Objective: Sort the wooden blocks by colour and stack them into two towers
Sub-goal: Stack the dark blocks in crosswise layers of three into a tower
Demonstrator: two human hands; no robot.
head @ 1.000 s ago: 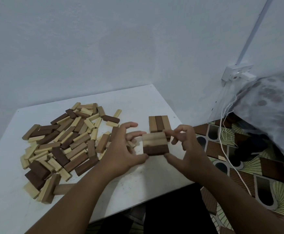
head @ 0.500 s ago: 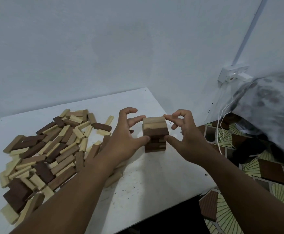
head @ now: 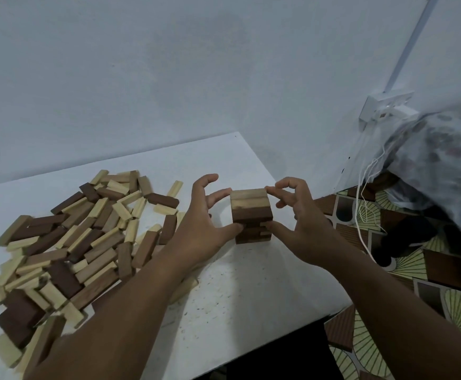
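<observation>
A short tower of wooden blocks (head: pixel 251 215) stands on the white table (head: pixel 237 303), right of centre. Its top layer is light and mid brown, and the layers below are dark brown. My left hand (head: pixel 207 223) grips the tower from the left, thumb against a lower layer and forefinger at the top edge. My right hand (head: pixel 297 223) grips it from the right in the same way, thumb low and fingertips on the top layer. A loose pile of light and dark blocks (head: pixel 73 242) covers the table's left half.
The table's right edge runs close to the tower, with a patterned floor (head: pixel 415 270) below it. A wall socket (head: pixel 385 108) with white cables (head: pixel 363 209) hangs on the wall at the right. A patterned cloth (head: pixel 448 165) lies beyond it.
Both hands carried a layer of three blocks from in front of the base layer and set it on top. The tower stands a layer higher, and the hands still grip it.
</observation>
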